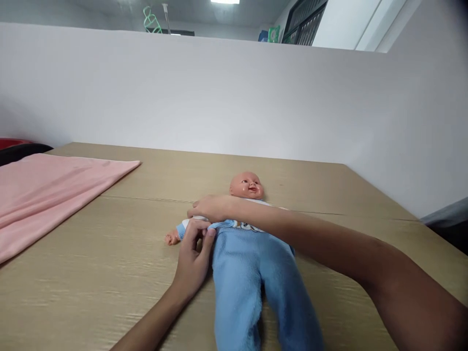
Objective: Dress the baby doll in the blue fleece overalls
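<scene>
A baby doll (247, 185) lies on its back on the table, head away from me. It wears light blue fleece trousers (241, 273) and a white and blue shirt (252, 227) with a print on the front. My left hand (195, 251) is at the doll's waist on the left, thumb and fingers pinched on the shirt's blue edge. Across the doll's chest reaches my right hand (210, 208), its fingers bent down over the shirt by the sleeve; their tips are partly hidden. The doll's small hand (172, 238) sticks out beyond my left fingers. My right forearm covers the doll's other arm.
A pink cloth (62, 190) lies spread on the left of the tan table (120, 273). Behind the table stands a white partition wall (204, 92). Dark and red items (18, 147) show at the far left edge, and a grey-black item (449, 224) at the right.
</scene>
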Demonstrator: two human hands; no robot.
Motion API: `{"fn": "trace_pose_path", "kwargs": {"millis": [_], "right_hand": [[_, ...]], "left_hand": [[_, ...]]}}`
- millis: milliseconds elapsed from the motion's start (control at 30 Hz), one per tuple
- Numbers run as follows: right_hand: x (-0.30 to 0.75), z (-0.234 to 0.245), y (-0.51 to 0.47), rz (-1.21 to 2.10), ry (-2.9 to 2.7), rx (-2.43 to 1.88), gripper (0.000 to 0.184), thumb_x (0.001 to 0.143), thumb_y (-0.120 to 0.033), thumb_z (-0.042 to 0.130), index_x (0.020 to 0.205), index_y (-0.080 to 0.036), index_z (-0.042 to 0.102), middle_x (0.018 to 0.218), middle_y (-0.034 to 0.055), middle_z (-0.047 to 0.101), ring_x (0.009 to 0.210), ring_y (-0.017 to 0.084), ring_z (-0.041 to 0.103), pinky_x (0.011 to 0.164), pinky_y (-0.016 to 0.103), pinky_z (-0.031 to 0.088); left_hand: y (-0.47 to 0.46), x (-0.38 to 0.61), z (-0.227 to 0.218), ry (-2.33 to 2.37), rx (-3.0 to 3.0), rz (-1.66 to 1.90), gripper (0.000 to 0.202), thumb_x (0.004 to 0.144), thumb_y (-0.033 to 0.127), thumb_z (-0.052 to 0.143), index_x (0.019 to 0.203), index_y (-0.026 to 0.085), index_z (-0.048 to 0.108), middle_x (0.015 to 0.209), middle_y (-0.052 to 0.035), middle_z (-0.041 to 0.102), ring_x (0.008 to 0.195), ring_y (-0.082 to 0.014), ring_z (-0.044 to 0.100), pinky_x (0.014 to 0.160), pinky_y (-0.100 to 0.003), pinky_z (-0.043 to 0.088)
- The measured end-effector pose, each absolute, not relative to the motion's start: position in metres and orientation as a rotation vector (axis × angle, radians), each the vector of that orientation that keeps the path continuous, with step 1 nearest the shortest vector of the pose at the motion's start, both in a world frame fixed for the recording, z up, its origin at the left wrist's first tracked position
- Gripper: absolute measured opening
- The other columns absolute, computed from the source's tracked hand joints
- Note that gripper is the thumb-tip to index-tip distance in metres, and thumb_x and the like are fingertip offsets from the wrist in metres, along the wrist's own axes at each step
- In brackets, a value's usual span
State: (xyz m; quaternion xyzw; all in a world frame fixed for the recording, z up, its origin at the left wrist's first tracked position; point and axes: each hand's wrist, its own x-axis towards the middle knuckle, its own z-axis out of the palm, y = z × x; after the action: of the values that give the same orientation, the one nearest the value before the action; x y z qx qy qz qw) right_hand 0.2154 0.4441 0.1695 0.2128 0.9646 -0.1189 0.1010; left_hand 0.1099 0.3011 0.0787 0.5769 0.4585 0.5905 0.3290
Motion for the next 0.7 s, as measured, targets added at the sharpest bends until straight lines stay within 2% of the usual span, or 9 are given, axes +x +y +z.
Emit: {"fn": "trace_pose_path", "kwargs": {"millis": [100,167,300,367,433,500,567,700], "right_hand": [[0.226,0.165,0.436,-0.313,2.920,0.688,0.029,0.101,-0.026,0.067,0.129,-0.021,0.071,0.119,0.0106,0.075,0.094,0.023,0.069,0.069,0.031,0.044],[0.237,0.163,0.432,-0.393,3.058,0.773,0.034,0.101,-0.025,0.065,0.135,-0.021,0.065,0.125,0.0106,0.071,0.101,0.024,0.068,0.078,0.032,0.048],[0.261,0.163,0.426,-0.801,3.330,0.965,0.037,0.094,-0.011,0.062,0.129,-0.020,0.062,0.121,0.0073,0.070,0.107,0.022,0.065,0.091,0.031,0.050],[0.272,0.165,0.424,-1.024,3.343,0.941,0.041,0.088,-0.005,0.060,0.126,-0.020,0.061,0.118,0.0047,0.069,0.106,0.020,0.065,0.093,0.029,0.050],[0.281,0.168,0.423,-1.150,3.310,0.854,0.047,0.084,-0.002,0.057,0.127,-0.021,0.061,0.119,0.0034,0.069,0.107,0.019,0.065,0.095,0.029,0.050],[0.288,0.171,0.422,-1.151,3.294,0.762,0.052,0.082,0.001,0.055,0.128,-0.020,0.063,0.123,0.0051,0.068,0.112,0.020,0.065,0.099,0.031,0.049],[0.291,0.174,0.421,-1.085,3.296,0.678,0.055,0.079,0.004,0.054,0.128,-0.018,0.065,0.126,0.0080,0.069,0.117,0.022,0.064,0.103,0.034,0.049],[0.289,0.176,0.421,-0.914,3.288,0.565,0.055,0.074,0.007,0.057,0.122,-0.016,0.072,0.125,0.0090,0.075,0.120,0.025,0.066,0.111,0.040,0.047]], "left_hand": [[0.298,0.112,0.078,1.168,1.485,1.481,0.031,0.106,0.054,0.064,0.096,0.025,0.067,0.089,-0.0011,0.061,0.082,-0.0204,0.053,0.077,-0.032,0.043],[0.296,0.114,0.078,1.126,1.441,1.387,0.033,0.105,0.057,0.064,0.098,0.025,0.069,0.087,-0.0014,0.062,0.081,-0.0207,0.054,0.076,-0.032,0.043],[0.293,0.113,0.075,1.127,1.534,1.395,0.027,0.106,0.050,0.065,0.097,0.025,0.072,0.080,-0.0005,0.057,0.074,-0.0203,0.052,0.072,-0.032,0.042],[0.293,0.109,0.071,1.167,1.693,1.555,0.016,0.106,0.040,0.066,0.100,0.027,0.074,0.088,-0.0025,0.059,0.084,-0.0222,0.056,0.080,-0.034,0.046],[0.293,0.105,0.066,1.235,1.846,1.746,0.006,0.104,0.032,0.069,0.104,0.029,0.074,0.105,-0.0054,0.059,0.103,-0.0250,0.058,0.094,-0.037,0.047],[0.292,0.103,0.062,1.248,1.929,1.908,0.005,0.103,0.028,0.069,0.105,0.030,0.073,0.120,-0.0064,0.054,0.117,-0.0261,0.056,0.105,-0.041,0.046],[0.290,0.105,0.060,1.142,1.903,2.030,0.007,0.106,0.030,0.063,0.106,0.030,0.070,0.126,-0.0061,0.051,0.120,-0.0256,0.057,0.106,-0.043,0.047],[0.288,0.110,0.066,0.984,1.586,2.017,0.013,0.112,0.043,0.055,0.110,0.031,0.061,0.114,-0.0040,0.063,0.110,-0.0233,0.062,0.101,-0.041,0.051]]}}
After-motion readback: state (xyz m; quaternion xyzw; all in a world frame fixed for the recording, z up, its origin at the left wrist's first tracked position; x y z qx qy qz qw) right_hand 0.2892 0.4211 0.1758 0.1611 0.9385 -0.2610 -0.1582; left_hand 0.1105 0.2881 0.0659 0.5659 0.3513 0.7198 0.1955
